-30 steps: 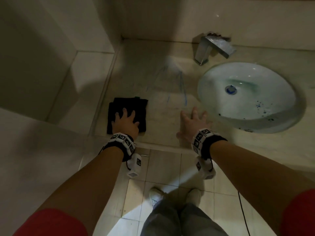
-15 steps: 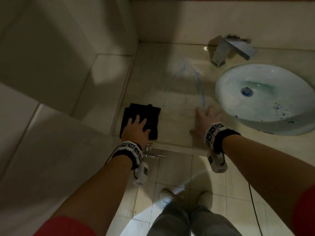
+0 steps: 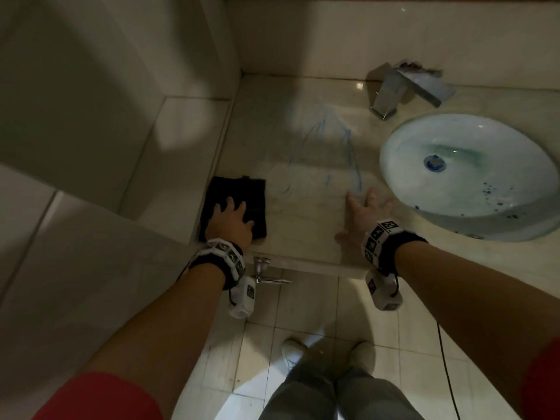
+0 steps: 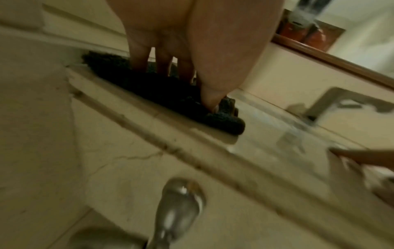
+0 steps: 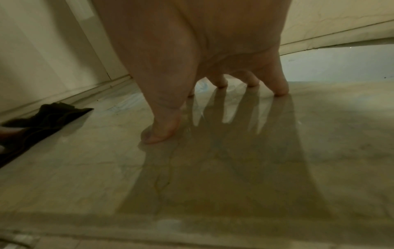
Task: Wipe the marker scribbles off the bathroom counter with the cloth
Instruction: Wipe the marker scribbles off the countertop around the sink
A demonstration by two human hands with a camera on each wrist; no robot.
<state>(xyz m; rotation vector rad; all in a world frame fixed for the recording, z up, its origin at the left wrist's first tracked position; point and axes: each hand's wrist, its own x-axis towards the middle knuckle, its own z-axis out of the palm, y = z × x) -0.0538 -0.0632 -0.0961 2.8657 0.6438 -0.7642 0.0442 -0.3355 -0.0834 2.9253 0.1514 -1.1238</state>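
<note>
Left hand [image 3: 231, 224] lies flat on the black cloth [image 3: 242, 195] at the counter's [image 3: 303, 231] near-left corner, fingers spread, pressing rather than gripping. Right hand [image 3: 362, 215] is splayed on bare counter, holding nothing. Blue scribbles [image 3: 348, 150] remain beyond it, beside the sink [image 3: 394, 153]. Wiping looks unstarted; next, slide the cloth right and away over them.
</note>
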